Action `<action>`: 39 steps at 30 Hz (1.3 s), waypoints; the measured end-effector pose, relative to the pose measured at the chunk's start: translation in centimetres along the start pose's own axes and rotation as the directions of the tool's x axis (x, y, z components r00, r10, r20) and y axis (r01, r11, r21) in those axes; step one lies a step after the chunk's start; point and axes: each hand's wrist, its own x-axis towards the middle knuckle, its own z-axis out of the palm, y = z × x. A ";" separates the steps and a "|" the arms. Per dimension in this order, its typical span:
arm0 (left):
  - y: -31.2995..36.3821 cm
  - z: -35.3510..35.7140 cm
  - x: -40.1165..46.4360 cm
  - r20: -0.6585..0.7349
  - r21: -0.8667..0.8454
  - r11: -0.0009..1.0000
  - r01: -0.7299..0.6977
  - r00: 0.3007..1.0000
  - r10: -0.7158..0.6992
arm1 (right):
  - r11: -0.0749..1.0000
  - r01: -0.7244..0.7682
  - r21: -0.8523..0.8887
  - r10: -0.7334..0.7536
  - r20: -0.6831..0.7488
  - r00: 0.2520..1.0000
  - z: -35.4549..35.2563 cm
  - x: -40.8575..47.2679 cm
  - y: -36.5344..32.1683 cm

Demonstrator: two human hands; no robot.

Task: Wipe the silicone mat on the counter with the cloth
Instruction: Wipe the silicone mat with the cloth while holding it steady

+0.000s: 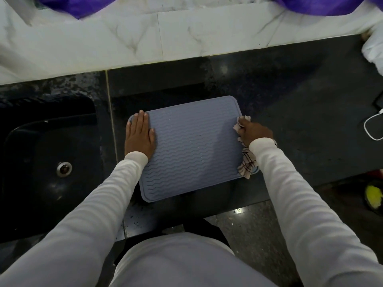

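A: What's the mat like?
B: The silicone mat [192, 146] is grey-blue, rectangular with rounded corners and wavy ridges, lying on the dark speckled counter [300, 104] beside the black sink [41, 154].
A: And the hands?
B: The left hand [139, 136] lies flat, fingers together, pressing the mat's left edge. The right hand [253, 132] bunches the checked cloth [247, 162] at the right edge.
A: Room around it?
B: Bare counter lies right and behind. The right fingers are hidden in cloth.
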 end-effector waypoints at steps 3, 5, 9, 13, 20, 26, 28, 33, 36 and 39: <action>-0.1 0.1 0.0 -0.002 -0.001 1.000 -0.009 1.000 0.009 | 1.000 -0.007 -0.023 0.007 0.005 1.000 0.5 -1.0 0.5; -0.2 0.1 0.0 -0.006 0.000 1.000 -0.016 1.000 0.016 | 1.000 -0.004 -0.026 0.004 0.008 1.000 0.8 -1.7 0.8; -0.2 0.0 0.0 -0.006 0.003 1.000 -0.022 1.000 0.022 | 0.998 0.001 -0.064 0.001 0.037 0.999 1.0 -3.0 1.1; -0.1 0.1 -0.2 -0.004 0.000 1.000 -0.023 1.000 0.023 | 0.991 0.041 -0.131 -0.031 0.077 0.997 1.6 -4.5 1.8; -0.1 0.0 -0.2 0.004 0.014 1.000 -0.019 1.000 0.019 | 0.997 -0.021 -0.076 0.023 0.027 0.999 2.7 -6.8 3.9; -0.1 -0.2 -0.3 0.008 0.010 1.000 -0.027 1.000 0.026 | 0.996 -0.083 0.013 0.082 0.031 0.996 3.8 -8.6 4.0; 0.0 -0.3 -0.3 0.010 0.012 0.999 -0.030 1.000 0.030 | 0.996 -0.091 0.016 0.090 0.036 0.995 4.1 -9.5 4.3; 0.0 -0.2 -0.3 0.011 0.024 0.999 -0.034 0.999 0.034 | 0.995 -0.103 0.011 0.103 0.005 0.995 5.7 -12.0 4.8; 0.0 -0.2 -0.3 0.020 0.030 0.999 -0.035 0.999 0.034 | 0.993 -0.121 -0.004 0.121 0.013 0.993 6.5 -13.5 5.1; 0.0 -0.3 -0.3 0.018 0.027 0.999 -0.046 0.999 0.045 | 0.990 -0.140 0.003 0.140 0.026 0.990 7.3 -15.0 5.5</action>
